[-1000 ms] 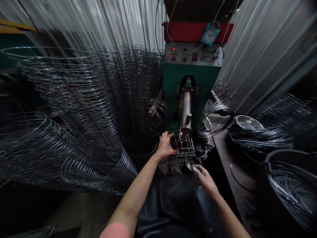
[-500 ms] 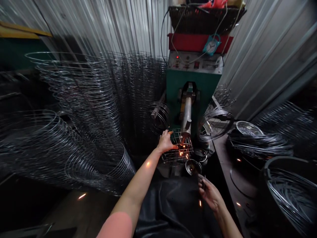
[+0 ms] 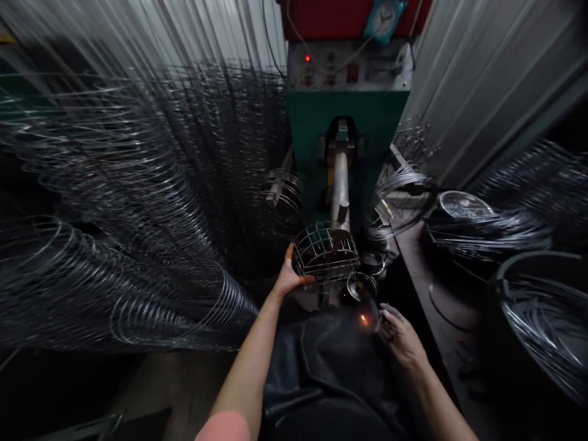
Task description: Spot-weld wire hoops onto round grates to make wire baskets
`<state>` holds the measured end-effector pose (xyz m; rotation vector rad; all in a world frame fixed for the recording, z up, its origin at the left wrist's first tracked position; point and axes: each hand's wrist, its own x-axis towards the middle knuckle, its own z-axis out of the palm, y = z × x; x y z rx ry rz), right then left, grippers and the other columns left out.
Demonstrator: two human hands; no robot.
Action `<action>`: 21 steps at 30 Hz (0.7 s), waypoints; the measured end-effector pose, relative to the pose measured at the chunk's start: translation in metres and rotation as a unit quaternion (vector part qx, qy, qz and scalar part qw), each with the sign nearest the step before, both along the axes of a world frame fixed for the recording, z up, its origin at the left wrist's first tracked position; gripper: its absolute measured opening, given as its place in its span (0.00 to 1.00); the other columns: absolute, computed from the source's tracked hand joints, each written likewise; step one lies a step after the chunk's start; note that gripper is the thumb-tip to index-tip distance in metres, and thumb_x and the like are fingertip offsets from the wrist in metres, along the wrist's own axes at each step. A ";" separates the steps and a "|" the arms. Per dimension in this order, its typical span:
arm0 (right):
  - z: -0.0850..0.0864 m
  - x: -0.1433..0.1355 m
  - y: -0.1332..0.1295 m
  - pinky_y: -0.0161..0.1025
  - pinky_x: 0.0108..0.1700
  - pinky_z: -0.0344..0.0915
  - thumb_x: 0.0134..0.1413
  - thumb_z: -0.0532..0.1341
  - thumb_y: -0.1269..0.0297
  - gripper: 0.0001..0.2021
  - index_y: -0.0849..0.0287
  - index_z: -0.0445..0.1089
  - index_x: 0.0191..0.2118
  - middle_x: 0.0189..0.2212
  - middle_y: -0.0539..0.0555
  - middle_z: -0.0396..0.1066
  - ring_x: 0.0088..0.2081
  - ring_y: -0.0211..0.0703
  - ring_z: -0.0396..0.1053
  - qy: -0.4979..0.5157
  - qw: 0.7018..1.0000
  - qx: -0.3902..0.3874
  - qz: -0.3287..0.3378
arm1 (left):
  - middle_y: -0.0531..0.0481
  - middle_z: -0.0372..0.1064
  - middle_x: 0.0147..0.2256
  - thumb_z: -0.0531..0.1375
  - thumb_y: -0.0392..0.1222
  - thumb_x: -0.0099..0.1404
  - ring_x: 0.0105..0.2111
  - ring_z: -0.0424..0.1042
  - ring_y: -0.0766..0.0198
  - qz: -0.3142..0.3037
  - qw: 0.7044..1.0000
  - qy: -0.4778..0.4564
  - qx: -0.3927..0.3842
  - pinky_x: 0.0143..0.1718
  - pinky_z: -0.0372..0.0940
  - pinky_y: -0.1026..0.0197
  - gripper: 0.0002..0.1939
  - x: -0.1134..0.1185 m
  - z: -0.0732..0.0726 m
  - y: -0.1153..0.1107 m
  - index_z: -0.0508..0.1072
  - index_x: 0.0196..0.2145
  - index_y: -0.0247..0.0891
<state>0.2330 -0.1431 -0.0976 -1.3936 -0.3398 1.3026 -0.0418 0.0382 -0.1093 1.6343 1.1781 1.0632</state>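
Observation:
My left hand (image 3: 289, 278) grips the left side of a round wire basket (image 3: 327, 267), thumb and fingers spread along its rim. The basket sits around the lower end of a metal electrode arm (image 3: 340, 184) that juts from a green machine (image 3: 305, 128). Low on the right, my right hand (image 3: 400, 335) has its fingers pinched together over the black apron (image 3: 331, 361); what they hold, if anything, is too dark to make out. Just beyond that hand stands a small round metal dish (image 3: 361, 286) with something dark inside. A spark glows beside the fingers.
Tall stacks of wire rings (image 3: 138, 159) crowd the left. Wire hoops (image 3: 402, 184) hang to the right of the machine. Farther right are a bundle of wires (image 3: 487, 236) and a black bucket (image 3: 498, 275) holding metal wires. A blue clock (image 3: 384, 21) hangs above the panel.
Sparks that were flying at the basket have mostly gone. My left hand has shifted left and turned the basket slightly. My right hand has moved a little right, and the view has tilted down.

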 end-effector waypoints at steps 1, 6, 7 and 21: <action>-0.005 -0.001 -0.004 0.32 0.26 0.63 0.37 0.68 0.55 0.19 0.58 0.70 0.37 0.27 0.50 0.69 0.26 0.37 0.66 -0.074 0.997 0.019 0.006 | 0.39 0.46 0.61 0.71 0.51 0.36 0.61 0.47 0.49 0.006 1.000 -0.027 0.000 0.61 0.45 0.48 0.60 0.001 -0.002 0.000 0.43 0.61 0.40; -0.027 0.000 -0.024 0.41 0.38 0.64 0.42 0.59 0.45 0.20 0.59 0.70 0.31 0.29 0.56 0.71 0.34 0.48 0.68 -0.367 0.922 0.063 0.103 | 0.39 0.55 0.55 0.71 0.52 0.38 0.55 0.59 0.49 0.005 0.995 -0.098 -0.008 0.57 0.53 0.47 0.50 -0.006 0.004 -0.013 0.54 0.55 0.37; -0.024 0.000 -0.026 0.41 0.38 0.64 0.43 0.59 0.45 0.20 0.59 0.70 0.31 0.29 0.56 0.71 0.34 0.48 0.68 -0.380 0.914 0.063 0.123 | 0.39 0.53 0.56 0.71 0.52 0.37 0.56 0.57 0.49 0.002 0.996 -0.085 0.005 0.58 0.52 0.47 0.50 -0.009 0.008 -0.017 0.55 0.54 0.37; 0.121 -0.055 0.043 0.38 0.40 0.63 0.51 0.56 0.68 0.11 0.61 0.74 0.37 0.32 0.53 0.74 0.36 0.44 0.69 -0.451 0.748 0.146 0.464 | 0.33 0.42 0.62 0.69 0.42 0.36 0.63 0.37 0.44 -0.177 0.915 0.327 0.155 0.60 0.33 0.37 0.50 0.025 0.099 -0.080 0.54 0.57 0.35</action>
